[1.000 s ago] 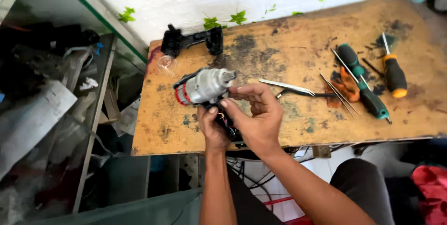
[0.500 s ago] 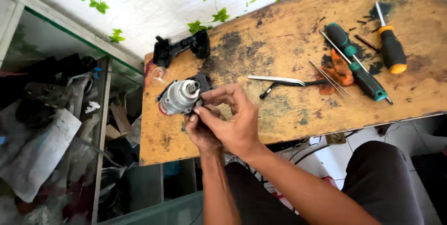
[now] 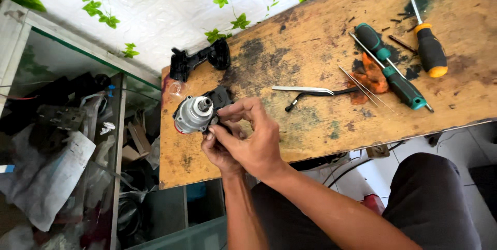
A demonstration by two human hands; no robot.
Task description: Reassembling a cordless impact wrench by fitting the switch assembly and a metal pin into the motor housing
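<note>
White wall with green leaf decoration was noted behind a worn, stained wooden surface (image 3: 321, 126). At far left, a glass-sided cabinet (image 3: 67, 141) packed with dark parts, paper and plastic wrapping was recorded beside the surface's left edge.

On the surface's back left corner, a black plastic tool housing (image 3: 199, 59) was seen lying flat. Just in front of it, a silver motor and gearbox assembly (image 3: 193, 115) with a dark casing part behind it was held above the surface, near its left front edge, shaft end turned up toward the camera.

The left hand (image 3: 220, 149) was seen closed around the underside of the assembly; its fingers were largely hidden by the other hand. The right hand (image 3: 253, 136) was laid over the left, with thumb and forefinger pinched at the assembly's right side. Whether something small was held between those fingertips could not be told.

Further right, well apart from the hands, bent tweezers (image 3: 305, 90) with a black handle were recorded lying mid-surface. Beyond them an orange rag or scrap (image 3: 370, 76) was noted, crossed by thin metal rods (image 3: 362, 87). A green-handled screwdriver (image 3: 393, 69) lay diagonally over it. At far right, a black and orange screwdriver (image 3: 428, 48) was logged.
</note>
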